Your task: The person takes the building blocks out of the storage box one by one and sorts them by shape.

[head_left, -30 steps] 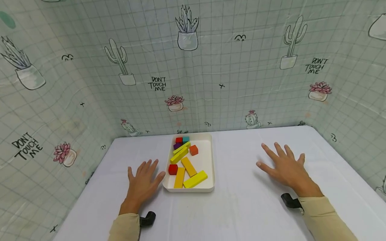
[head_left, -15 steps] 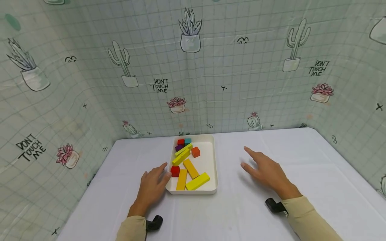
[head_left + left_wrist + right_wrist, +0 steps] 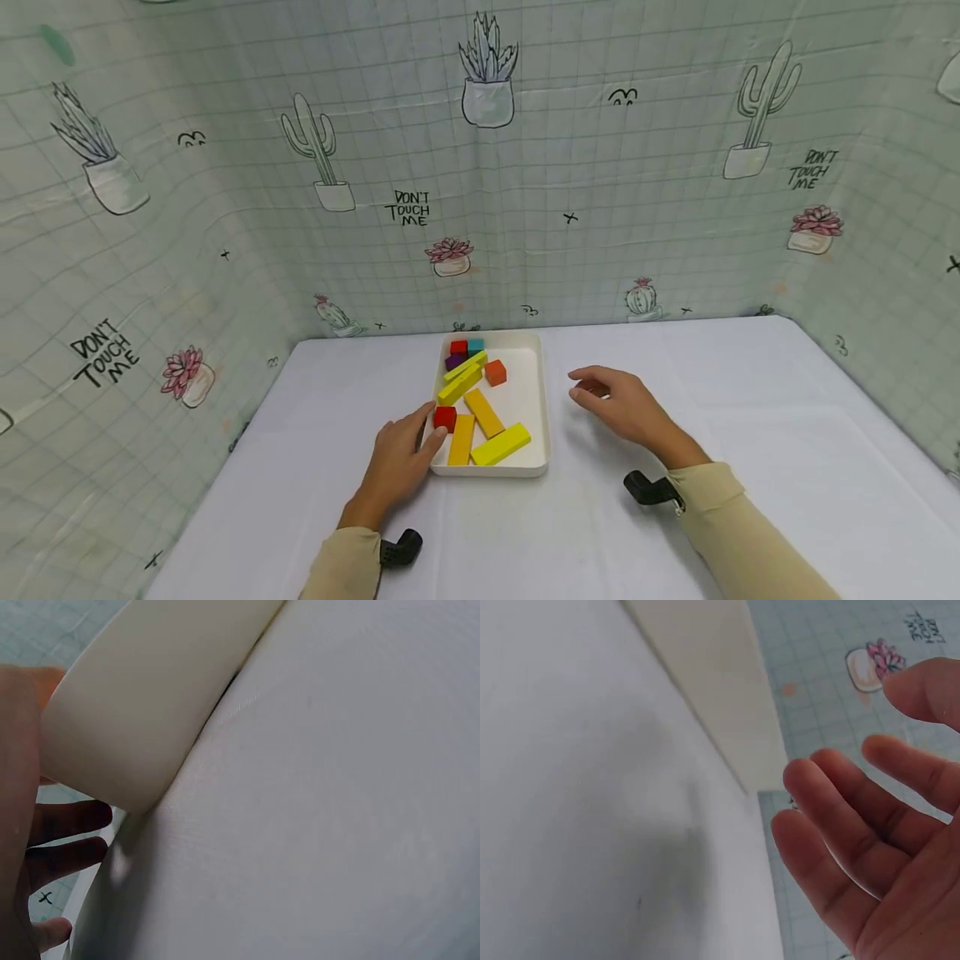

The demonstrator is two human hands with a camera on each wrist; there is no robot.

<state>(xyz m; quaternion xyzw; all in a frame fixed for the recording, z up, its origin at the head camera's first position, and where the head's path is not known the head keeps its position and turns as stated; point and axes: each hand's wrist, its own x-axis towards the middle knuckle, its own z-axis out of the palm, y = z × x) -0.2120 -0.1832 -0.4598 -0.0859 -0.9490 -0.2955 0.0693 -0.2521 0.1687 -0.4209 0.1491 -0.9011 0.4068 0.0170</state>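
Observation:
A white tray (image 3: 525, 375) sits on the table with coloured blocks inside. My left hand (image 3: 397, 462) grips its left side near the front corner, thumb over the rim close to a red cube (image 3: 445, 418). The left wrist view shows the tray wall (image 3: 150, 690) with the thumb side of the hand partly hidden behind it and other fingers below the corner. To the right of the tray, my right hand (image 3: 630, 410) hovers with loosely bent fingers and nothing in them. Its palm side faces the tray's outer wall (image 3: 712, 682) in the right wrist view.
Inside the tray lie an orange cube (image 3: 496, 372), a teal cube (image 3: 476, 345), a purple block (image 3: 454, 362) and several yellow bars, one a bright yellow block (image 3: 501, 443) at the front. A printed cloth backdrop (image 3: 570, 167) surrounds the white table (image 3: 525, 542).
My right hand has moved left towards the tray, its spread fingers bending loosely. My left hand has moved in from beside the tray onto its left rim. The view has shifted slightly.

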